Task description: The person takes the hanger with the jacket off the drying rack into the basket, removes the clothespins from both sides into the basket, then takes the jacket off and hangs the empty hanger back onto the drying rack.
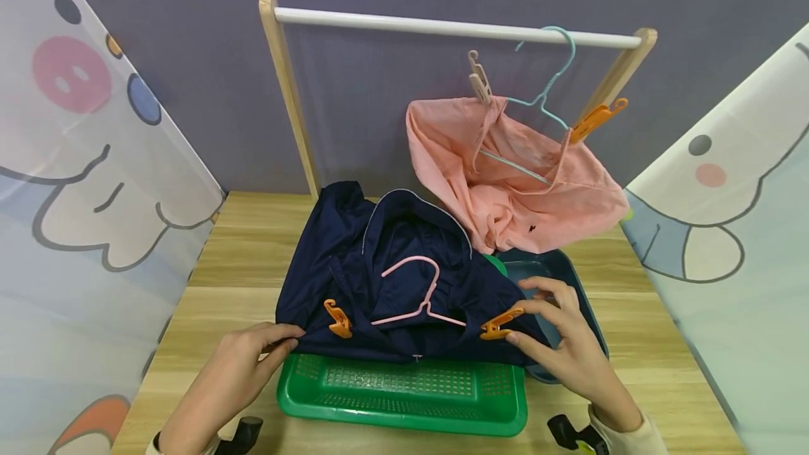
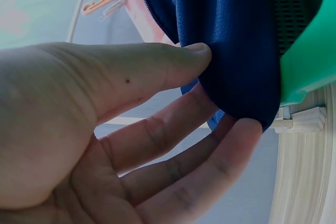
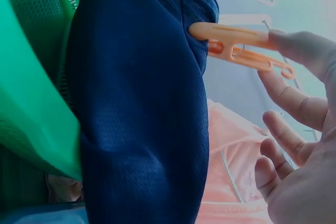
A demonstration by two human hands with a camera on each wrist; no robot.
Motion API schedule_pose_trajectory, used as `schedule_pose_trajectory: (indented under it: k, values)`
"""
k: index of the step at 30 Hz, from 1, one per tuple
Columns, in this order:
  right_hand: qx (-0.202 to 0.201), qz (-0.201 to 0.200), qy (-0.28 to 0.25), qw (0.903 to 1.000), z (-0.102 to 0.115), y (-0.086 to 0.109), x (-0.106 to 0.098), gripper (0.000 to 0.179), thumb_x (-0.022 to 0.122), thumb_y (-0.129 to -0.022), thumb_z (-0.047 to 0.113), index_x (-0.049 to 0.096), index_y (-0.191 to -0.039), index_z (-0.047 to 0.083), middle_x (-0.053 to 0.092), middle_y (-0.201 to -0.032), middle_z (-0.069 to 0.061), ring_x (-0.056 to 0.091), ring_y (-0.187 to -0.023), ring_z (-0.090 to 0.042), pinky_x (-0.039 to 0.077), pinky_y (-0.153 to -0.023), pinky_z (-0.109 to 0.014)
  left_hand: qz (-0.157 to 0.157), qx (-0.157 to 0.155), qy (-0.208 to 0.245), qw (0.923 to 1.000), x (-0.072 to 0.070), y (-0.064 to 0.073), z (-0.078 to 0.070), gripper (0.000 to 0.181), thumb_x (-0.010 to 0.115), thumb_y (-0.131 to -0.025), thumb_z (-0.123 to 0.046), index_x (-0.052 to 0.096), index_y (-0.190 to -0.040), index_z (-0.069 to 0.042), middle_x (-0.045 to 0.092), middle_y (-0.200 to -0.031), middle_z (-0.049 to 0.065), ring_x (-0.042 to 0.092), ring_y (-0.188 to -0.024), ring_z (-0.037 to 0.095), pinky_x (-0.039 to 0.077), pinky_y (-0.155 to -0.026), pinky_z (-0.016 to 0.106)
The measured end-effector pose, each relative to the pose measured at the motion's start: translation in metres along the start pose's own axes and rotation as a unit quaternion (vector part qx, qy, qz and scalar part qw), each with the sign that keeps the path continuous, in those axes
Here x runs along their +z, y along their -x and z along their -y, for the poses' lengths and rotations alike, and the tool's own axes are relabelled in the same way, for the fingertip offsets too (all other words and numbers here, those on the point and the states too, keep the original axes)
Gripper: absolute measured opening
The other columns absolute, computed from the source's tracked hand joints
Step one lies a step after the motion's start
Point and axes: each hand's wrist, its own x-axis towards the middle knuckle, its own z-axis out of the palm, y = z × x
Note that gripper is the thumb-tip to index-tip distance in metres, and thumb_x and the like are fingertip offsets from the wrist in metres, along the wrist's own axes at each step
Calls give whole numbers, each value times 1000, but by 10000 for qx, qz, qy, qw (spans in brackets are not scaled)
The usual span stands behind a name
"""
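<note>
A navy zip jacket (image 1: 392,286) lies spread over the green basket, a pink hanger (image 1: 425,300) tucked inside its collar. My left hand (image 1: 255,350) pinches the jacket's left edge; the left wrist view has its thumb over the fabric and fingers beneath. Between thumb and index finger, my right hand (image 1: 559,335) pinches the handle end of an orange clothespin (image 1: 499,325). The right wrist view shows that clothespin's jaws on the jacket's edge, the other fingers off the cloth. A second orange clothespin (image 1: 339,319) grips the jacket on the left side of the hanger.
Under the jacket stands the green basket (image 1: 404,409), a dark blue tray (image 1: 578,283) at its right. Behind them a rack with a white bar (image 1: 404,23) holds a pink garment (image 1: 524,209) on a light blue hanger (image 1: 559,76), with clothespins at its shoulders.
</note>
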Motion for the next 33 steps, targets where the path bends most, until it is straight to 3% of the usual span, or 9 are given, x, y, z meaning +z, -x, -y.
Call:
schedule_pose_trajectory:
  k: [6,12,16,19,21,24,26,28,33]
  values:
    - [-181,-289,21,9994,-4,1,6,29,72,-94,35,71,-109,10,52,-130,-19,39,-119,-26,33,-92,-25,-193,264,-68,9994,3,-2,2,28,76,-86,4,77,-106,-15,73,-100,-6,71,-85,12,57,-66,26]
    - [-101,-445,-118,9989,-5,2,1,28,70,-96,30,70,-108,4,48,-127,-24,41,-116,-24,36,-87,-22,-227,266,-154,9993,7,-2,2,27,76,-85,4,78,-105,-14,73,-98,-6,70,-83,12,56,-64,25]
    - [-28,-456,-64,9989,-9,3,-14,40,71,-94,36,68,-109,-1,45,-129,-28,42,-116,-21,37,-89,-20,-283,308,-187,9990,9,-4,2,26,77,-84,4,78,-104,-14,73,-95,-6,68,-78,9,54,-61,24]
    - [62,-509,326,9982,-16,4,-26,53,70,-91,47,67,-109,-3,47,-130,-26,40,-119,-19,35,-89,-20,-339,402,-219,9984,9,-7,3,25,77,-84,4,78,-103,-13,73,-94,-4,67,-76,8,53,-60,24]
    - [178,-611,610,9961,-22,4,-34,51,76,-88,43,68,-109,-3,51,-129,-23,40,-118,-17,34,-85,-20,-359,450,-234,9981,9,-8,3,25,77,-83,4,78,-102,-12,73,-94,-3,67,-75,9,53,-59,25]
    - [465,-723,1081,9904,-30,5,-42,39,86,-82,20,69,-108,-4,54,-127,-20,39,-116,-15,32,-80,-19,-370,481,-248,9978,9,-11,4,24,77,-84,4,78,-103,-12,73,-95,-1,68,-76,11,54,-60,26]
    - [726,-721,1419,9846,-35,4,-45,40,88,-73,2,69,-108,-4,55,-126,-20,41,-113,-18,32,-78,-19,-376,499,-276,9977,9,-12,5,24,77,-84,3,78,-103,-12,74,-96,0,69,-77,12,54,-60,27]
    - [1001,-622,1784,9769,-40,4,-47,42,87,-69,-4,70,-107,-3,55,-125,-22,43,-111,-26,33,-74,-22,-397,532,-306,9973,9,-12,6,24,77,-83,3,78,-103,-11,74,-96,1,69,-77,13,55,-61,28]
    - [1454,-389,2194,9640,-56,9,-46,40,87,-72,0,67,-105,-8,55,-121,-28,45,-110,-47,37,-85,-51,-410,529,-318,9973,9,-12,7,24,78,-83,3,78,-102,-11,74,-96,2,70,-78,14,56,-61,30]
